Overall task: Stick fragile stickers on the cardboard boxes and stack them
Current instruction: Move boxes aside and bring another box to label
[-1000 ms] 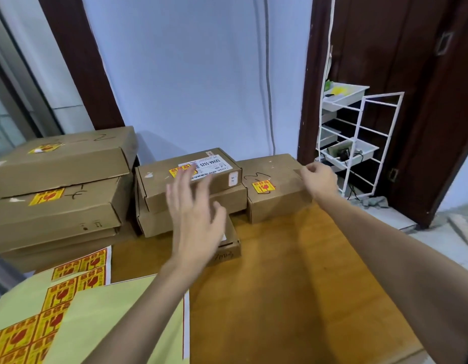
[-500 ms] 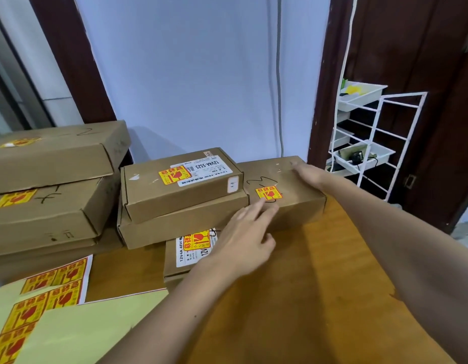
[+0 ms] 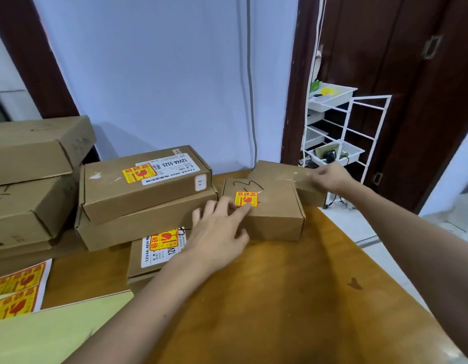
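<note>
Nearest me, bottom left: pale green backing sheet (image 3: 44,334) lying over the sticker sheet (image 3: 16,290), whose yellow-red fragile labels show at the left edge. Both lie flat on the wooden table (image 3: 280,298).

Left forearm runs diagonally up from the bottom centre. Left hand (image 3: 217,227) is palm down, fingers straight and slightly spread, fingertips resting on the near left top edge of the small box (image 3: 277,214); index tip touches the fragile sticker (image 3: 246,198) on its lid. Nothing pinched, fingers flat. Under the wrist sits a low box (image 3: 148,256) with a white label and its own fragile sticker, partly hidden by the arm.

Small box rests on the table, just right of the two-box stack (image 3: 146,203); top box of that stack carries a sticker and a white shipping label.

Right arm comes in from the right edge, extended. Right hand (image 3: 330,177) has fingers curled, gripping the right end of the far box (image 3: 285,174), which sits behind the small box and touches it. No sticker visible on the far box.

Far left: taller stack of bigger boxes (image 3: 30,179). Behind the table, a white wire rack (image 3: 340,132) with trays by the dark door.
</note>
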